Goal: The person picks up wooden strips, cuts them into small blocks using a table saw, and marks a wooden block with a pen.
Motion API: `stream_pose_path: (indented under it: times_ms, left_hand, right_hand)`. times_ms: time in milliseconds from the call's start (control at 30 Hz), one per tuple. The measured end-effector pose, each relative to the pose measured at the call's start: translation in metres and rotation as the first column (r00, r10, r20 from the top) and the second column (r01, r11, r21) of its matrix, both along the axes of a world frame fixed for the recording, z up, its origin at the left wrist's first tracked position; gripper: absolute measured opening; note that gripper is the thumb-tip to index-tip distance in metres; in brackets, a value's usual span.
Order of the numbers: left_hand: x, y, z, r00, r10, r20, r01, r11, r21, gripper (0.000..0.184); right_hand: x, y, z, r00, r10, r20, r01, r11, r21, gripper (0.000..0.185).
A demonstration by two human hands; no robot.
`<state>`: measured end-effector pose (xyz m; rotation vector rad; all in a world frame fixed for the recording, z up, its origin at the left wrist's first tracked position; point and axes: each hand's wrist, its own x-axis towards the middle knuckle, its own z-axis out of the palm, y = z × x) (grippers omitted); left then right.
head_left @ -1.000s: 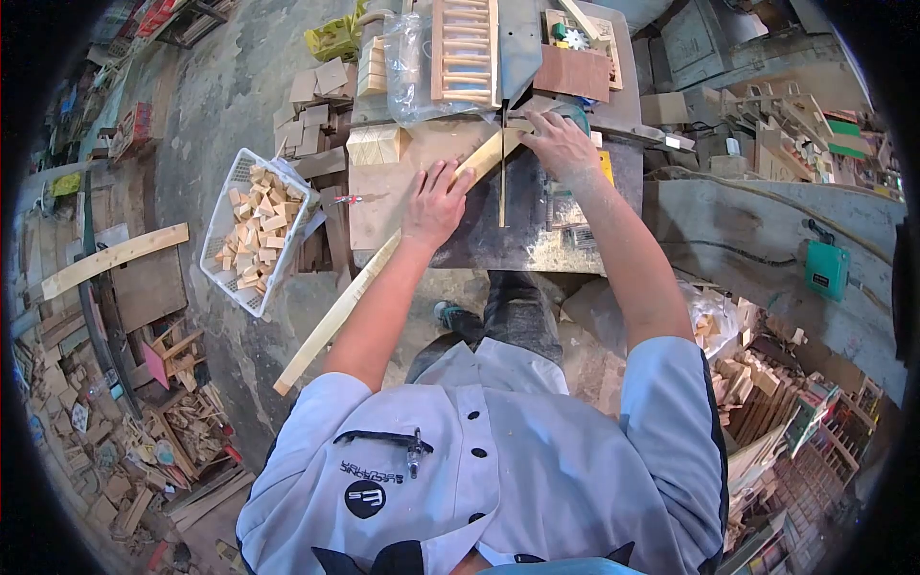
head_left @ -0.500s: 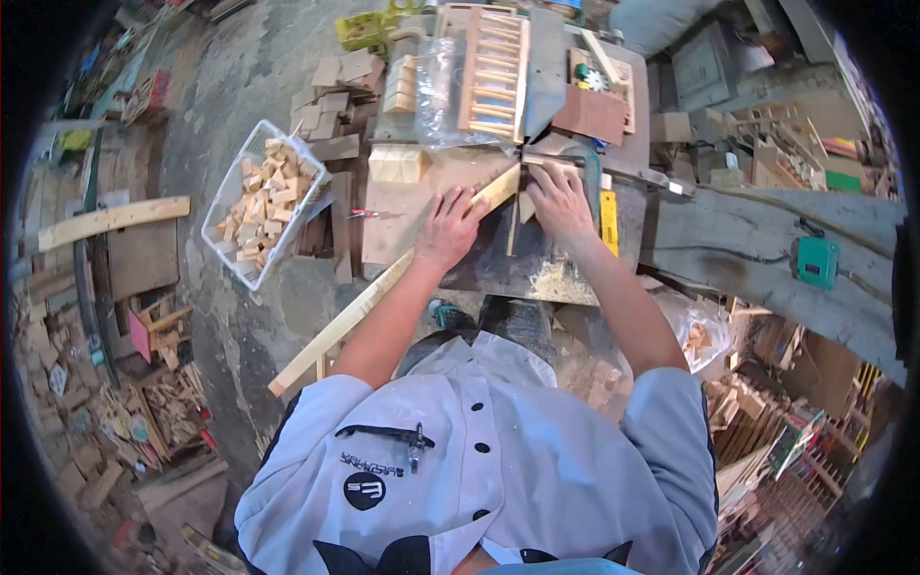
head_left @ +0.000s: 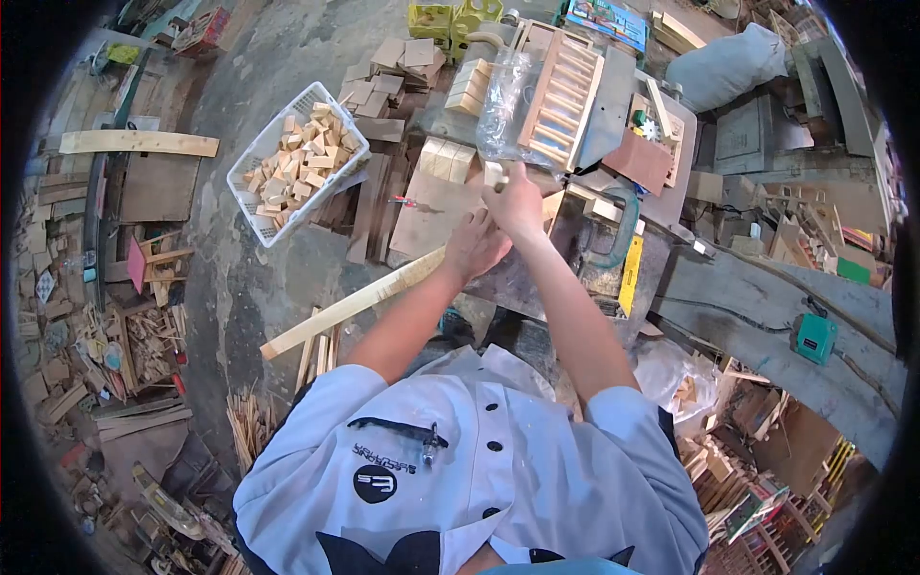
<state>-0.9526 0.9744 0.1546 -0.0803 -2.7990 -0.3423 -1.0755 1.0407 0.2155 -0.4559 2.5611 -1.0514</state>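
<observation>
My left hand [head_left: 477, 245] is closed around a long pale wooden strip [head_left: 355, 305], which slants from the lower left up under both hands. My right hand [head_left: 516, 205] crosses just above the left one and pinches a small wooden block [head_left: 494, 174] at its fingertips. Close to that block, a row of similar wooden blocks [head_left: 448, 160] stands on a brown board [head_left: 427, 217]. On the dark worktable [head_left: 522, 287], to the right of my hands, is a green C-shaped clamp [head_left: 628, 230]. My right palm and part of the strip are hidden.
A white plastic basket [head_left: 240, 196] full of cut wood blocks stands at the left. Beyond my hands lie a ladder-like wooden frame [head_left: 561, 96] and clear plastic wrap [head_left: 503, 105]. A yellow tool [head_left: 630, 275] and a plank with a green switch box [head_left: 815, 338] are at the right.
My right hand has moved left from beside the clamp, across to the row of blocks, with a small block in its fingers. My left hand stays on the strip. The camera view has turned.
</observation>
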Motion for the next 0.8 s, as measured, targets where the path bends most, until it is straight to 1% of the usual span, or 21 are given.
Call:
stream_pose_path:
  times_ms: [33, 133, 167, 200, 267, 300, 333, 367, 400, 433, 467, 500, 533, 567, 600, 633, 667, 700, 733, 767, 800]
  left_hand:
    - [0.001, 0.0, -0.005, 0.999, 0.021, 0.042, -0.022, 1.0, 0.02, 0.032]
    - [0.0, -0.001, -0.009, 0.993, 0.016, 0.118, -0.02, 0.999, 0.035, 0.032]
    - [0.0, -0.001, -0.008, 0.989, 0.012, 0.149, -0.017, 0.999, 0.035, 0.033]
    - [-0.003, -0.002, -0.009, 0.988, -0.008, 0.152, 0.002, 0.999, 0.04, 0.033]
    - [-0.007, -0.007, -0.011, 0.995, -0.066, 0.07, 0.06, 0.995, 0.08, 0.035]
    - [-0.008, -0.01, -0.002, 0.995, -0.076, 0.07, 0.07, 0.994, 0.082, 0.035]
    - [-0.011, -0.014, 0.016, 0.949, -0.103, 0.297, 0.02, 0.963, 0.269, 0.04]
    - [-0.008, -0.017, 0.03, 0.848, -0.167, 0.504, -0.077, 0.9, 0.428, 0.045]
    - [-0.003, -0.019, 0.036, 0.845, -0.17, 0.507, -0.076, 0.9, 0.428, 0.045]
    - [0.004, -0.02, 0.04, 0.813, -0.276, 0.512, -0.123, 0.779, 0.615, 0.048]
    - [0.01, -0.022, 0.046, 0.781, -0.385, 0.491, -0.175, 0.62, 0.765, 0.052]
    - [0.017, -0.021, 0.061, 0.685, -0.461, 0.564, -0.186, 0.638, 0.748, 0.054]
    - [0.028, -0.017, 0.07, 0.674, -0.476, 0.565, -0.182, 0.634, 0.751, 0.054]
    - [0.04, -0.013, 0.077, 0.669, -0.527, 0.524, -0.319, 0.433, 0.843, 0.053]
    - [0.05, -0.012, 0.085, 0.673, -0.566, 0.476, -0.444, 0.205, 0.872, 0.053]
    - [0.056, -0.014, 0.094, 0.651, -0.574, 0.497, -0.505, 0.162, 0.848, 0.053]
    - [0.063, -0.019, 0.092, 0.65, -0.578, 0.493, -0.506, 0.154, 0.848, 0.053]
    - [0.071, -0.026, 0.091, 0.616, -0.634, 0.467, -0.541, 0.09, 0.836, 0.05]
    - [0.078, -0.033, 0.089, 0.585, -0.683, 0.438, -0.574, 0.033, 0.818, 0.048]
    - [0.09, -0.037, 0.066, 0.575, -0.668, 0.473, -0.56, 0.1, 0.822, 0.046]
    - [0.095, -0.038, 0.072, 0.58, -0.661, 0.476, -0.56, 0.101, 0.822, 0.046]
  right_hand:
    - [-0.003, -0.009, -0.005, 0.998, 0.036, 0.051, -0.039, 0.997, 0.071, 0.056]
    - [-0.012, -0.024, -0.015, 0.996, 0.033, 0.081, -0.037, 0.998, 0.049, 0.061]
    - [-0.012, -0.022, -0.019, 0.995, 0.049, 0.091, -0.053, 0.998, 0.044, 0.059]
    - [-0.013, -0.016, -0.019, 0.995, 0.029, 0.094, -0.034, 0.998, 0.049, 0.059]
    - [-0.01, 0.0, -0.018, 0.997, 0.059, 0.058, -0.058, 0.998, -0.018, 0.052]
    - [-0.01, 0.018, -0.008, 0.991, 0.12, 0.067, -0.116, 0.992, -0.054, 0.045]
    - [-0.007, 0.04, -0.003, 0.973, 0.205, -0.108, -0.209, 0.977, -0.028, 0.043]
    - [-0.001, 0.064, 0.003, 0.918, 0.289, -0.273, -0.297, 0.955, 0.013, 0.042]
    - [0.0, 0.088, 0.022, 0.835, 0.48, -0.27, -0.447, 0.877, 0.177, 0.045]
    - [0.0, 0.112, 0.024, 0.701, 0.571, -0.427, -0.538, 0.817, 0.21, 0.057]
    - [0.0, 0.128, 0.028, 0.71, 0.561, -0.424, -0.528, 0.824, 0.207, 0.057]
    - [0.002, 0.143, 0.036, 0.681, 0.609, -0.407, -0.57, 0.79, 0.227, 0.066]
    - [0.005, 0.155, 0.046, 0.649, 0.657, -0.383, -0.613, 0.75, 0.249, 0.075]
    - [0.006, 0.163, 0.058, 0.712, 0.628, -0.315, -0.572, 0.778, 0.259, 0.087]
    - [0.01, 0.173, 0.058, 0.721, 0.624, -0.303, -0.565, 0.781, 0.264, 0.087]
    - [0.012, 0.183, 0.058, 0.8, 0.58, -0.155, -0.568, 0.815, 0.114, 0.087]
    - [0.015, 0.19, 0.058, 0.84, 0.543, 0.003, -0.542, 0.84, -0.035, 0.087]
    - [0.025, 0.187, 0.071, 0.886, 0.464, 0.02, -0.456, 0.877, -0.153, 0.078]
    - [0.03, 0.186, 0.072, 0.882, 0.471, 0.021, -0.463, 0.873, -0.154, 0.078]
    - [0.034, 0.184, 0.072, 0.864, 0.504, 0.006, -0.496, 0.852, -0.166, 0.071]
    - [0.037, 0.182, 0.072, 0.844, 0.536, -0.011, -0.529, 0.83, -0.178, 0.064]
